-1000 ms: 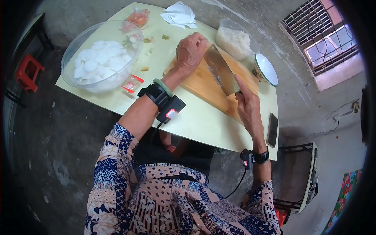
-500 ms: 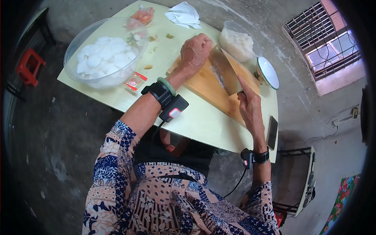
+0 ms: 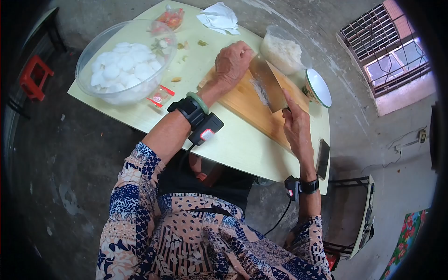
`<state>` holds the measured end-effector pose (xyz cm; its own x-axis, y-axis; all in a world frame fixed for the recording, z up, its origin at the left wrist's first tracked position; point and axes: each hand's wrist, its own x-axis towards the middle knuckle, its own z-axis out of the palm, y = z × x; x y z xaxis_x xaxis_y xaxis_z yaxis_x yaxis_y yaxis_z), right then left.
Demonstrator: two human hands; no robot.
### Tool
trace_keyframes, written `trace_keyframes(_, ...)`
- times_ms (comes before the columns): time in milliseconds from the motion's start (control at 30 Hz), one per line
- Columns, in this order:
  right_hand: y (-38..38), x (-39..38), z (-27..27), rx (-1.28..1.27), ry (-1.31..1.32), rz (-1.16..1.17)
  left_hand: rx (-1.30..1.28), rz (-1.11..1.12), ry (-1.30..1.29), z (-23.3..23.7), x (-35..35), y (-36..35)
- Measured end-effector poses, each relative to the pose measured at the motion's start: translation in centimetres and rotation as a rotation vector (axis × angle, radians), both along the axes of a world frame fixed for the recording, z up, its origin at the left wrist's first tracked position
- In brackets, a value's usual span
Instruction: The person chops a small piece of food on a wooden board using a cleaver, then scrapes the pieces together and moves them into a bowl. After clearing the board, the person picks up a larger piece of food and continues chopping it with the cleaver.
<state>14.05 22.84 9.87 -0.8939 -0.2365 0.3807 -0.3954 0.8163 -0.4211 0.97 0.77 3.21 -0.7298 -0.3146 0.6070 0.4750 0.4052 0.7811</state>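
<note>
- The right hand [image 3: 297,121] has its grip closed round the handle of the knife [image 3: 272,86], a finger stretched towards the broad blade.
- The left hand [image 3: 233,60] is curled by the blade's far end; from here I can't tell whether that grip pinches the blade or anything else.
- The knife is over the board [image 3: 242,107], which lies on the table [image 3: 228,144]. Pale bits [image 3: 259,91] show by the blade, on it or on the wood, I can't say which.
- For good knife work here, I'd want the left fingertips tucked clear of the edge, the right wrist firm, and short, even strokes.
- The box [image 3: 280,52] of pale food and the bowl [image 3: 319,87] sit near the board's far side, so I'd mind the elbow room there.
</note>
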Motion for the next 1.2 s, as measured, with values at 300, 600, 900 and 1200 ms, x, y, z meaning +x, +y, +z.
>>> trace_keyframes(300, 0.3, -0.4, 0.8, 0.166, -0.181, -0.090, -0.012, -0.003, -0.020, -0.1, -0.1, -0.1)
trace_keyframes(600, 0.7, -0.5, 1.0, 0.137, -0.164, -0.085, -0.023, 0.034, 0.020, -0.6, -0.7, -0.1)
trace_keyframes(900, 1.3, -0.6, 0.2, 0.003, -0.120, -0.035, -0.025, 0.019, 0.000, -0.7, -0.5, -0.1)
trace_keyframes(1200, 1.2, -0.4, 0.2, -0.018, -0.110, -0.085, -0.058, 0.041, 0.024, -0.9, -0.6, -0.1)
